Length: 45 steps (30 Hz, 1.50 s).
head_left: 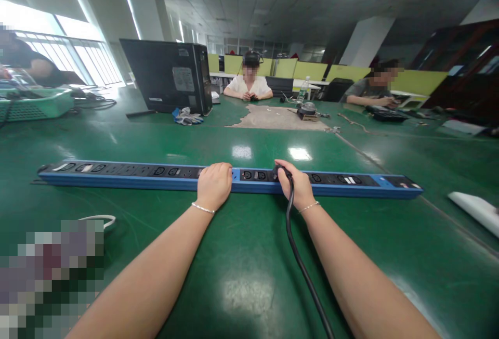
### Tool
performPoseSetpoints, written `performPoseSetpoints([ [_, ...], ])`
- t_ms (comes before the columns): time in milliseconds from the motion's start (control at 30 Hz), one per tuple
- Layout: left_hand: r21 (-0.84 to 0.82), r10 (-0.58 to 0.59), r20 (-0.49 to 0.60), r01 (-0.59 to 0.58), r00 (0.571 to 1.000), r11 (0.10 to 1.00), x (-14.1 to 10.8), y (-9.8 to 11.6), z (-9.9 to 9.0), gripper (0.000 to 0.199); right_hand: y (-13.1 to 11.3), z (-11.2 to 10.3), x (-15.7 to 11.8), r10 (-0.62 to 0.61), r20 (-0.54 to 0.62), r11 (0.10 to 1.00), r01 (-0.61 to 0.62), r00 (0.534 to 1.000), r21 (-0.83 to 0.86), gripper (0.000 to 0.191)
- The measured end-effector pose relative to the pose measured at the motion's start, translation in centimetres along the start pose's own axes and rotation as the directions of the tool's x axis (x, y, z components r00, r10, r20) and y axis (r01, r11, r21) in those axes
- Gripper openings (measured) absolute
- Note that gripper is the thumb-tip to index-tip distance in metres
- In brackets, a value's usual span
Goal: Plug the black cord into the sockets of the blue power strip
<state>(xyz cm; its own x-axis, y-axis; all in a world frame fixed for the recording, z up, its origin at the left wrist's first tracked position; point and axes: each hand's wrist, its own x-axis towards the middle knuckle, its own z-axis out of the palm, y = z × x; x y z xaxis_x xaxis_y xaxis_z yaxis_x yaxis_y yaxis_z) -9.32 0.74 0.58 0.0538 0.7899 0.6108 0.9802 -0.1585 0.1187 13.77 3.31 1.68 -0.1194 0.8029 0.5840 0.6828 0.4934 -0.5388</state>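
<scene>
A long blue power strip (128,181) with black sockets lies across the green table. My left hand (215,185) is wrapped over the strip left of its middle, fingers closed round it. Right of the middle, my right hand (296,184) grips a black plug (281,171) at one of the sockets. How far the plug sits in the socket cannot be made out. From it a thick black cable (298,256) runs down toward the bottom edge between my forearms.
Beyond the strip stand a black computer case (167,76), gloves (187,116) and a round metal part (307,109) on cardboard (268,117). A green basket (37,105) is at left, a white object (477,209) at right. Three other people sit around the table.
</scene>
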Motion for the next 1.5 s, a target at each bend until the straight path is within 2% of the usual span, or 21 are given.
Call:
performPoseSetpoints([
  [200,-0.019,-0.006,0.002,0.006,1.000,1.000,0.0,0.0,0.0,0.029,-1.6,0.6,0.0,-0.136,0.005,0.970,0.134,0.991,-0.204,0.034],
  [333,-0.006,-0.010,0.008,0.010,1.000,1.000,0.0,0.0,-0.1,0.028,-2.2,1.0,0.0,-0.071,0.013,0.954,0.071,0.997,-0.291,0.032],
  [467,-0.014,-0.009,0.007,0.009,1.000,1.000,0.1,0.0,-0.1,0.028,-1.9,1.4,-0.4,-0.039,0.000,0.960,0.038,0.999,-0.278,0.031],
  [700,-0.014,-0.020,-0.009,0.020,1.000,1.000,0.1,0.1,0.0,0.025,-0.8,2.0,-1.3,-0.192,-0.048,0.946,0.172,0.980,-0.276,0.033],
  [867,-0.012,-0.008,-0.013,0.008,1.000,1.000,0.1,0.0,0.0,0.025,-0.6,2.4,-1.3,-0.138,-0.059,0.971,0.123,0.989,-0.205,0.033],
  [933,-0.010,-0.004,-0.012,0.003,1.000,1.000,0.2,-0.1,0.0,0.026,-0.7,2.2,-1.0,-0.107,-0.108,0.987,0.093,0.988,-0.133,0.032],
  [1000,-0.010,-0.005,-0.007,0.005,1.000,1.000,0.2,-0.2,0.0,0.026,-0.7,1.5,-0.5,-0.055,-0.235,0.998,0.047,0.970,-0.040,0.032],
  [1067,-0.013,-0.014,0.000,0.014,1.000,1.000,0.3,-0.2,0.0,0.027,-0.2,0.3,0.2,0.018,-0.389,0.999,0.001,0.921,0.049,0.034],
  [1133,-0.016,-0.022,0.007,0.022,1.000,1.000,0.3,-0.2,-0.1,0.026,1.1,-1.4,0.8,0.060,-0.476,0.996,-0.017,0.878,0.093,0.036],
  [1167,-0.017,-0.024,0.010,0.024,1.000,1.000,0.3,-0.2,-0.1,0.026,2.0,-2.3,0.9,0.065,-0.486,0.995,-0.022,0.872,0.093,0.035],
  [1233,-0.017,-0.024,0.015,0.024,1.000,1.000,0.3,-0.1,-0.2,0.026,4.2,-3.9,0.9,0.081,-0.450,0.995,-0.049,0.889,0.082,0.034],
  [1367,-0.013,-0.014,0.018,0.014,1.000,1.000,0.3,-0.2,-0.2,0.026,8.5,-6.3,0.2,0.171,-0.393,0.985,-0.146,0.903,0.094,0.033],
  [1500,-0.017,-0.009,0.012,0.010,1.000,1.000,0.3,-0.2,-0.1,0.027,10.5,-8.1,-0.5,0.190,-0.287,0.981,-0.193,0.939,0.018,0.034],
])
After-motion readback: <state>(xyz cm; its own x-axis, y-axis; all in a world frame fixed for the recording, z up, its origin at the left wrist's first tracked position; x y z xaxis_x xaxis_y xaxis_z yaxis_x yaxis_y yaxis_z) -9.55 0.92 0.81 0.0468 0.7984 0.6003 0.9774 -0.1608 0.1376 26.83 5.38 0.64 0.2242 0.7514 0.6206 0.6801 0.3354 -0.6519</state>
